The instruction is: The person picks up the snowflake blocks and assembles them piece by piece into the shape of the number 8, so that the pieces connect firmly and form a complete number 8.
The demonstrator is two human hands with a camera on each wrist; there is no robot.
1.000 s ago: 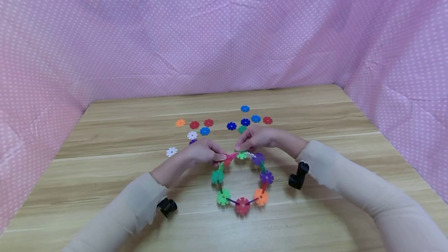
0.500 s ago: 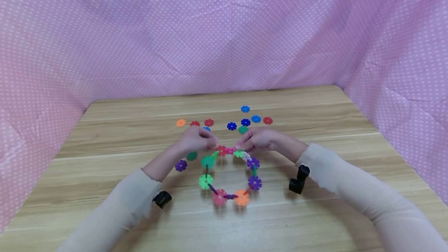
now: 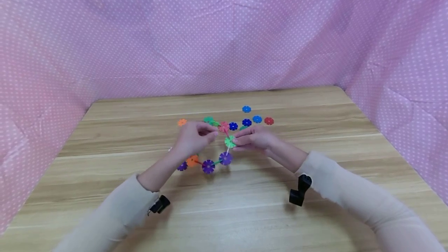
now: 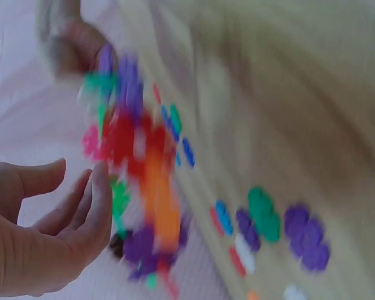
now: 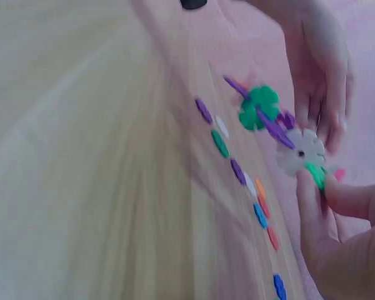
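My right hand [image 3: 255, 140] pinches a light green notched disc [image 3: 229, 141] between thumb and fingers. That disc is part of a ring of linked plastic snowflake discs, which hangs above the table and reaches left behind my left hand. Its purple disc [image 3: 208, 166] and orange disc [image 3: 192, 161] show low in the head view. A white disc [image 5: 292, 154] of the ring adjoins the pinched one in the right wrist view. My left hand [image 3: 193, 140] hovers beside the ring, fingers loosely bent and holding nothing. Part of the ring is hidden behind it.
Loose discs lie flat on the wooden table [image 3: 280, 213]: a red disc [image 3: 268, 121], a dark blue disc [image 3: 246, 122] and an orange disc [image 3: 182, 122] among them. Pink dotted cloth [image 3: 224, 38] hangs around the table's back and sides.
The ring has swung left and turned, its near side moving left and up. My left hand has let go of the red disc and shifted left; my right hand keeps its pinch.
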